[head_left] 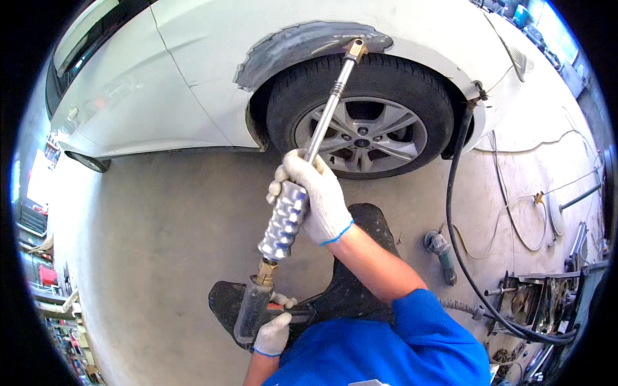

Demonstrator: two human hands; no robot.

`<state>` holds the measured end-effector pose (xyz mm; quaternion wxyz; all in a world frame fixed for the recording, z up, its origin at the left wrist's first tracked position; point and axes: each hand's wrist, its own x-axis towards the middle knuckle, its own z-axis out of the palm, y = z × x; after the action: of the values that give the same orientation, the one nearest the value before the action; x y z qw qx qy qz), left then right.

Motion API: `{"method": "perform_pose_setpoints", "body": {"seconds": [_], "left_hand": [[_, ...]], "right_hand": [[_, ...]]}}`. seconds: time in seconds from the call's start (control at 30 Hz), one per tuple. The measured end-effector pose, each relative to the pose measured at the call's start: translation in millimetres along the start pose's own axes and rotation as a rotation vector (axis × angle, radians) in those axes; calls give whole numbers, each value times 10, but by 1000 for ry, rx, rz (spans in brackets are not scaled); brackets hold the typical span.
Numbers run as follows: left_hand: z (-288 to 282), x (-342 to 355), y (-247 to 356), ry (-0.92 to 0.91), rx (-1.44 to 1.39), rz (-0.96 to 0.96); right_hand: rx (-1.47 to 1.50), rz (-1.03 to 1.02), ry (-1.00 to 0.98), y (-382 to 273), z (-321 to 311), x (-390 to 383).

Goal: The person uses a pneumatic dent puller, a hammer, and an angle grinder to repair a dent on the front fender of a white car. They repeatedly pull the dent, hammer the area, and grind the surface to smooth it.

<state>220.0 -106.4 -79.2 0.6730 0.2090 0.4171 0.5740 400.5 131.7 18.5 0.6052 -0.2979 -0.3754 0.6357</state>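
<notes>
I hold a long slide-hammer puller with a steel shaft [328, 109], its brass tip [357, 47] at the grey bare patch [290, 48] above the white car's wheel arch. My right hand [309, 193], in a white glove, is closed round the shaft at the ribbed chrome sliding weight [281, 225]. My left hand [273, 331], also gloved, grips the black pistol-style handle [251, 309] at the lower end, by an orange trigger [275, 307]. The tip partly overlaps the patch's lower edge; contact is unclear.
The wheel [362, 138] sits below the patch. Black knee-like dark shapes [360, 225] lie beneath my arm. A black cable [458, 193] hangs from a clamp [477, 90] at the fender. An angle grinder [441, 254] lies on the concrete floor [141, 244]; metal equipment [541, 289] stands at right.
</notes>
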Motion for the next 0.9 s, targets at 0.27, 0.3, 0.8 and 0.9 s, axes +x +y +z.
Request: {"method": "perform_pose_setpoints", "body": {"seconds": [0.27,0.3,0.8,0.9], "left_hand": [[50,-30,37,43,-1,-19],[67,-21,46,42,6,-9],[-141,85,176,29,-120,-31],[-112,-19,51,68,-39,39]], "right_hand": [[346,-195,275,-999,-532,1262],[390,-184,253,-995,-524,1341],[377,-242,283,-897,-395,1323],[463,-142,222,-687,-392,1343]]}}
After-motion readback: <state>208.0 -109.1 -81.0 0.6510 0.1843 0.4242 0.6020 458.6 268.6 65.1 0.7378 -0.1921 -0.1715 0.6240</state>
